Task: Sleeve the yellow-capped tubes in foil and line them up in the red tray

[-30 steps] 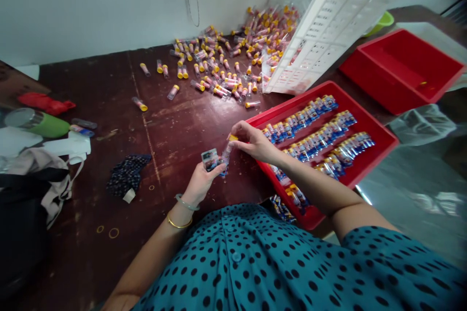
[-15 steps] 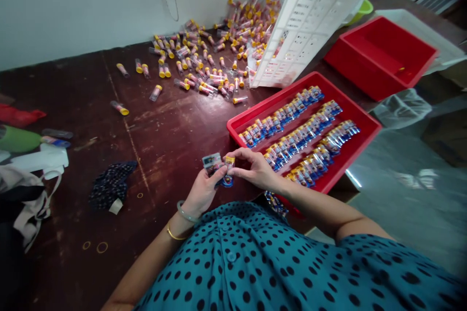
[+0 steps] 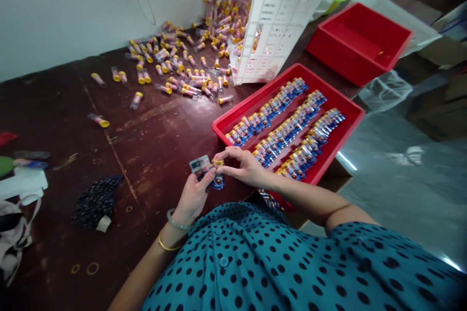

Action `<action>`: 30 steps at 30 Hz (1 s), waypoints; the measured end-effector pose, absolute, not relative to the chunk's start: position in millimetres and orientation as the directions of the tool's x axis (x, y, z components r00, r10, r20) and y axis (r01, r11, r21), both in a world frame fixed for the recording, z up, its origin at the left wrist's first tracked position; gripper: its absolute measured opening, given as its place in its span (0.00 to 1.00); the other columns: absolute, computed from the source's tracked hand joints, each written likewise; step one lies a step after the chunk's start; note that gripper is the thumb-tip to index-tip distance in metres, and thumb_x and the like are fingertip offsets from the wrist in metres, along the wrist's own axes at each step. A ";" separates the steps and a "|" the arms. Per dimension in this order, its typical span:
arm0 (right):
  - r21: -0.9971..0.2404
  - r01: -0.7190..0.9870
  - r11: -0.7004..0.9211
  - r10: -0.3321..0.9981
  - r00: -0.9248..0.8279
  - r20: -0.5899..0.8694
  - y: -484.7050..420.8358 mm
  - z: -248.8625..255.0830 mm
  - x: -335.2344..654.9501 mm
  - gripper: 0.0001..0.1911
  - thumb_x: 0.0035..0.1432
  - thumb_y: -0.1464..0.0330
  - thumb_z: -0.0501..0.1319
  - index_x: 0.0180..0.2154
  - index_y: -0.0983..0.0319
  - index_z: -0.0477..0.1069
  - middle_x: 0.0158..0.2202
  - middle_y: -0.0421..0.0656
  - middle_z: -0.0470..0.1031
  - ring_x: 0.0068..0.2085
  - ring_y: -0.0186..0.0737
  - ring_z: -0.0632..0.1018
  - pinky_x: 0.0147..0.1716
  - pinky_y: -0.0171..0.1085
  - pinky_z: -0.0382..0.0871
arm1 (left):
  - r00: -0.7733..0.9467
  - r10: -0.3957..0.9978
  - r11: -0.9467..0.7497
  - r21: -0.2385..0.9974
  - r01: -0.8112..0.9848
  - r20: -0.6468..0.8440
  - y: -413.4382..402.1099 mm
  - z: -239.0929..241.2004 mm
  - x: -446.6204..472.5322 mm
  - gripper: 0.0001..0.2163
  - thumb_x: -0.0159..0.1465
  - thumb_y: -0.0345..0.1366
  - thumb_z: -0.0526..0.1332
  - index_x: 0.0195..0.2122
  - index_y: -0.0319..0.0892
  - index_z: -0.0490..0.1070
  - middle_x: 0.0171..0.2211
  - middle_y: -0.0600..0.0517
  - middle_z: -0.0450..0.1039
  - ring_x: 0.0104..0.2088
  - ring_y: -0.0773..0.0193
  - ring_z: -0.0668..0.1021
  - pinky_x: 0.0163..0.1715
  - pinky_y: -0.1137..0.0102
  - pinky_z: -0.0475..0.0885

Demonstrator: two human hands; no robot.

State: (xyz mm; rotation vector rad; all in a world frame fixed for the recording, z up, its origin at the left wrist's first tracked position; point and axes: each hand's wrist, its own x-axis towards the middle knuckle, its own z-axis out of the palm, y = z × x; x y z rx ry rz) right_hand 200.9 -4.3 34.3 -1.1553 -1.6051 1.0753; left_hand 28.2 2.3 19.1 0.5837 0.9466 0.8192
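Note:
My left hand (image 3: 194,195) is closed, thumb on top, around a small stack of printed cards or labels (image 3: 199,164). Against the thumb side of that stack is a small packet (image 3: 218,181) with a yellow top and a blue lower end. The thumb and fingertips of my right hand (image 3: 245,167) pinch this packet near its yellow top. Both hands meet in front of my body, just left of a red tray (image 3: 218,129). Similar yellow-and-blue packets (image 3: 283,132) lie in the tray in three overlapping rows. My fingers hide part of the packet and stack.
Many clear tubes with yellow caps (image 3: 189,65) lie heaped by the wall and a white perforated crate (image 3: 268,24). A deeper red bin (image 3: 359,41) stands at the back right. A dark cloth (image 3: 97,201) and rubber bands (image 3: 92,268) lie on the brown table (image 3: 160,131) at left.
The view has turned slightly, so the scene sits farther left. My hands keep the same hold on the cards and the packet, with little visible finger movement.

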 end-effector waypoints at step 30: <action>-0.499 0.863 -0.077 0.995 0.098 0.015 81.1 36.1 430.8 0.13 0.63 0.66 0.57 0.44 0.65 0.75 0.38 0.45 0.79 0.37 0.37 0.77 0.38 0.33 0.68 | 0.383 0.742 0.644 0.743 -0.181 -0.550 14.9 4.9 21.3 0.18 0.50 0.46 0.73 0.35 0.38 0.78 0.30 0.47 0.78 0.31 0.58 0.79 0.25 0.70 0.73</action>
